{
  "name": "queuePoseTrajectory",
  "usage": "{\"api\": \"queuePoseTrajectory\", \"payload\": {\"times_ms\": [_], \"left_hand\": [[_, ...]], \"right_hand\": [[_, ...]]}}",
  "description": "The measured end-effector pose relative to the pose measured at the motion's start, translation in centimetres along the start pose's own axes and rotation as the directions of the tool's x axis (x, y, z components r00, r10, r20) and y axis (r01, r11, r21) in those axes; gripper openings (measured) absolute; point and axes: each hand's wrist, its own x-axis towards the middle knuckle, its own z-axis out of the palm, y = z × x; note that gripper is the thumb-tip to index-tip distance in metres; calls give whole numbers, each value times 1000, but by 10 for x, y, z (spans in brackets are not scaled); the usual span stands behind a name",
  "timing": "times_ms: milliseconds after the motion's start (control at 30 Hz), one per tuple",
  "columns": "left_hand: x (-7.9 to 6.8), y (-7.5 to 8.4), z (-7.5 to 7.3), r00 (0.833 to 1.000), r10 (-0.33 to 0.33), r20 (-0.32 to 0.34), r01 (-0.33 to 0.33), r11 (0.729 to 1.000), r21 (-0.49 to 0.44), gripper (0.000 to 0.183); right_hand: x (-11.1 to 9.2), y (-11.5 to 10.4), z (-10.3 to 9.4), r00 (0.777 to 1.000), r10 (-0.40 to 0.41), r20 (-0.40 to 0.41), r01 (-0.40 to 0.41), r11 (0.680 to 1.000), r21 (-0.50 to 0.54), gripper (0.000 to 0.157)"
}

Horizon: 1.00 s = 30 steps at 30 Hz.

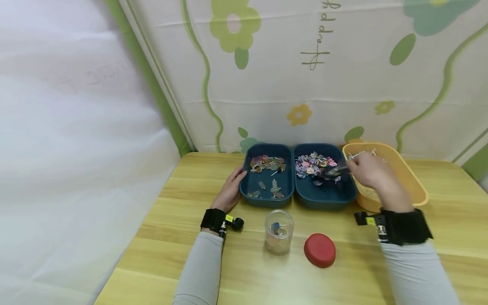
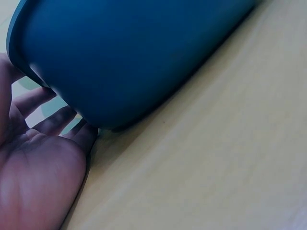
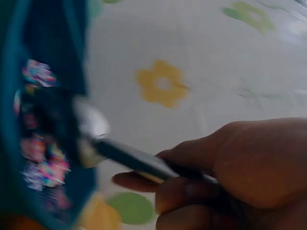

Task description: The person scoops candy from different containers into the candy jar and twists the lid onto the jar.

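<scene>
Two dark blue trays stand side by side at the back of the wooden table. The left tray holds brownish and grey small pieces. The right tray holds colourful swirled pieces. My left hand rests with relaxed fingers against the left tray's outer side. My right hand grips a metal spoon, its bowl over the right tray's colourful pieces. The right wrist view is blurred.
A clear jar with a few pieces inside stands in front of the trays, and a red lid lies beside it. An orange basket with white sticks sits right of the trays. A flowered curtain hangs behind.
</scene>
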Motion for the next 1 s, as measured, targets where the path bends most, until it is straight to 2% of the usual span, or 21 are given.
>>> {"api": "queuePoseTrajectory", "payload": {"times_ms": [67, 167, 333, 533, 667, 800, 1000], "left_hand": [[0, 0, 2, 1000, -2, 7, 2, 1000, 6, 51], [0, 0, 4, 1000, 2, 12, -2, 1000, 21, 51], [0, 1, 3, 999, 25, 21, -26, 999, 24, 51], [-1, 0, 0, 1000, 25, 12, -25, 999, 20, 51], [-1, 0, -1, 999, 31, 16, -32, 999, 20, 51], [0, 0, -1, 999, 34, 22, -35, 999, 22, 51], [1, -1, -1, 999, 29, 16, -29, 999, 18, 51]], "right_hand": [[10, -2, 17, 1000, 21, 18, -22, 999, 30, 49], [21, -1, 36, 999, 3, 46, -5, 999, 52, 47], [29, 4, 49, 997, -16, 81, 11, 998, 69, 47], [31, 6, 45, 993, -71, 94, 62, 994, 91, 48], [28, 14, 38, 985, -154, 83, 147, 986, 79, 44], [25, 24, 33, 967, -238, 90, 229, 968, 98, 38], [18, 34, 28, 953, -284, 105, 265, 950, 167, 31]]}}
